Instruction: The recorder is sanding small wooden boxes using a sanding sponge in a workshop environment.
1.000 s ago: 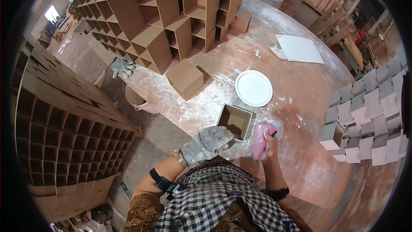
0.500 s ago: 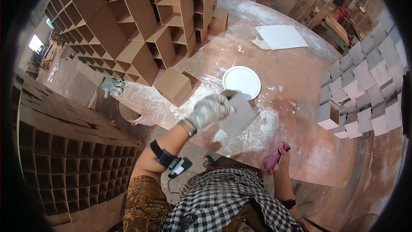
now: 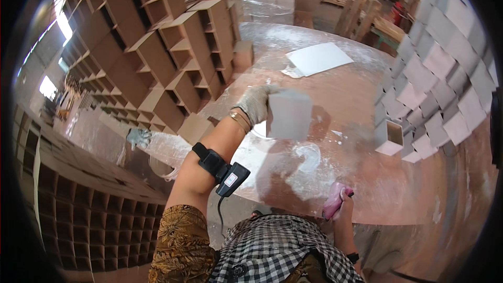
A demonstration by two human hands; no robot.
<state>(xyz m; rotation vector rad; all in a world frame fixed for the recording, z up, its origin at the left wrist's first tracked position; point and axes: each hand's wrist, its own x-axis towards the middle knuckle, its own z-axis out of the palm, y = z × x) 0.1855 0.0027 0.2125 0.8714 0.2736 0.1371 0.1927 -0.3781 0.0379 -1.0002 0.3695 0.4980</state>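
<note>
My left hand, in a pale, dusty glove, grips a grey square-sided box by its left edge and holds it up over the table. Its fingertips are partly blurred and hidden by the box. Behind the box, a round white plate is mostly covered from sight. Near the table's front edge, my right hand is closed around a soft pink pad; whether it is sponge or cloth I cannot tell.
Brown open-ended boxes are stacked at left, with one brown box beside my left forearm. Grey boxes pile up at right. White sheets lie farther back. A grey glove rests at the table's left edge.
My left hand has raised the grey box and carried it away from me, turning it more upright. The view has shifted; my right hand still holds the pink pad near the front edge.
</note>
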